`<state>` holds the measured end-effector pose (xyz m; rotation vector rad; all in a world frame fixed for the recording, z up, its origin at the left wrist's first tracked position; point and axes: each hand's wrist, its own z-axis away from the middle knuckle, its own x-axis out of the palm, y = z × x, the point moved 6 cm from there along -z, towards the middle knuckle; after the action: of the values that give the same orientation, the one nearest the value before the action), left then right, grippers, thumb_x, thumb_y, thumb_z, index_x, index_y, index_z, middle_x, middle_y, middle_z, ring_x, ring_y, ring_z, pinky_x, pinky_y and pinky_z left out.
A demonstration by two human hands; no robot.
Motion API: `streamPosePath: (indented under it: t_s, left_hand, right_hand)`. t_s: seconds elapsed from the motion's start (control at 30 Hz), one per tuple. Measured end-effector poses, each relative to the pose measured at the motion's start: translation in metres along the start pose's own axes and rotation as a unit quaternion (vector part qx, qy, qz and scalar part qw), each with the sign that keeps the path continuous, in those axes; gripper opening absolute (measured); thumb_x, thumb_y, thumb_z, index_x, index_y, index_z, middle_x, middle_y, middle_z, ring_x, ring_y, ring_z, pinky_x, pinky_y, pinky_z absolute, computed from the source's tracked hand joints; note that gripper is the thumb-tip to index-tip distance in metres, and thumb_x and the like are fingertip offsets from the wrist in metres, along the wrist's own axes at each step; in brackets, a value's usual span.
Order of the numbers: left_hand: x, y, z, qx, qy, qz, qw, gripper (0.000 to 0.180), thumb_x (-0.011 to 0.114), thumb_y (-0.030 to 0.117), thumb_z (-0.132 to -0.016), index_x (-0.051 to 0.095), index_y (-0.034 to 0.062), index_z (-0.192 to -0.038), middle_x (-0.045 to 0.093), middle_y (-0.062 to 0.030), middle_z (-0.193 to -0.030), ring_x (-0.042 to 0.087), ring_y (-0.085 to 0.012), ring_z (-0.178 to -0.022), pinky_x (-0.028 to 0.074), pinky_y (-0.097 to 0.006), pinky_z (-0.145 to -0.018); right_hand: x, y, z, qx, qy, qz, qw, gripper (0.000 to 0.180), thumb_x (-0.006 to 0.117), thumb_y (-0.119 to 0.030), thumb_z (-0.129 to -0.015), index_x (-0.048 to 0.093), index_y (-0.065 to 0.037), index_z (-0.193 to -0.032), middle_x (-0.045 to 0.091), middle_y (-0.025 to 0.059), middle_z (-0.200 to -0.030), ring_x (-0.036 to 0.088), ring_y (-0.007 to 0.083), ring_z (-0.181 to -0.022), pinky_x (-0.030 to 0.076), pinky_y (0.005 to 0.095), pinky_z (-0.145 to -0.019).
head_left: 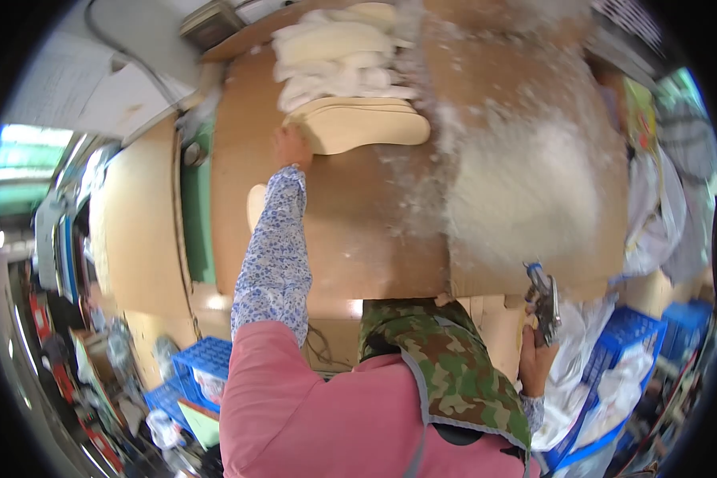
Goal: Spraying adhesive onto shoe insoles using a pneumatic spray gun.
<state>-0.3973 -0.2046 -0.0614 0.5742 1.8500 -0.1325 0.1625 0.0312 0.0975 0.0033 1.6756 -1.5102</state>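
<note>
My left hand reaches forward over the brown board. Its fingers close on the left end of a cream shoe insole, which lies crosswise with another insole edge showing behind it. Behind these are more cream insoles and white fluffy pieces, partly blurred. Low at the right, my right hand is wrapped around a metal spray gun with a blue tip, held upright near the table's front edge. Part of another cream piece shows beside my left sleeve.
White residue coats the right side of the worktable. Blue crates with plastic bags stand below at the right, and another blue crate at the left. A pale board lies left of a green strip.
</note>
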Motion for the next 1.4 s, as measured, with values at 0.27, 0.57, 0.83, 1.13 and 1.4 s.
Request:
streamPosePath:
  t_s: [0.27,0.57,0.83,1.13,1.4]
  left_hand:
    - [0.016,-0.043,-0.010,0.019,0.041,-0.313,0.949,0.043,0.058,0.043,-0.077,0.061,0.0106,-0.106,0.062,-0.0139,-0.096,0.060,-0.0325,-0.089,0.049,-0.046,-0.074]
    - [-0.251,0.160,-0.003,-0.014,-0.178,0.583,0.793,0.037,0.054,0.005,-0.087,0.043,0.0054,-0.122,0.054,-0.0124,-0.121,0.056,-0.0181,-0.103,0.048,-0.029,-0.086]
    - [-0.212,0.351,0.085,-0.006,-0.309,0.703,0.640,0.044,0.054,0.005,-0.083,0.044,0.0058,-0.126,0.056,-0.0046,-0.102,0.057,-0.0120,-0.086,0.049,-0.025,-0.069]
    - [-0.052,0.375,0.197,-0.094,-0.354,0.545,0.754,0.038,0.047,-0.007,-0.081,0.037,-0.0026,-0.118,0.055,-0.0137,-0.102,0.061,-0.0177,-0.082,0.055,-0.028,-0.063]
    - [-0.044,0.361,0.203,-0.144,-0.357,0.539,0.749,0.039,0.052,-0.003,-0.083,0.036,-0.0034,-0.119,0.055,-0.0139,-0.099,0.061,-0.0176,-0.083,0.055,-0.027,-0.065]
  right_hand:
    - [-0.015,0.002,-0.007,-0.010,0.006,0.036,0.999,0.031,0.058,-0.004,-0.082,0.054,0.002,-0.112,0.059,0.0175,-0.091,0.057,0.0299,-0.078,0.045,0.0345,-0.071]
    - [-0.060,0.072,-0.009,0.073,0.024,-0.048,0.996,0.033,0.061,-0.005,-0.082,0.054,0.002,-0.113,0.060,0.0090,-0.080,0.052,0.0182,-0.066,0.042,0.0313,-0.061]
    - [-0.104,0.084,-0.018,0.087,0.075,-0.232,0.966,0.033,0.053,0.003,-0.087,0.050,0.003,-0.120,0.058,0.0057,-0.110,0.055,0.0129,-0.098,0.044,0.0255,-0.083]
    - [-0.095,0.069,-0.024,0.073,0.046,-0.281,0.956,0.033,0.054,0.001,-0.086,0.051,0.003,-0.119,0.061,0.0078,-0.106,0.057,0.0145,-0.102,0.044,0.0270,-0.087]
    - [-0.041,0.019,-0.056,-0.042,-0.181,-0.087,0.979,0.038,0.058,0.000,-0.079,0.049,-0.001,-0.116,0.058,0.0176,-0.098,0.057,0.0363,-0.089,0.045,0.0387,-0.077]
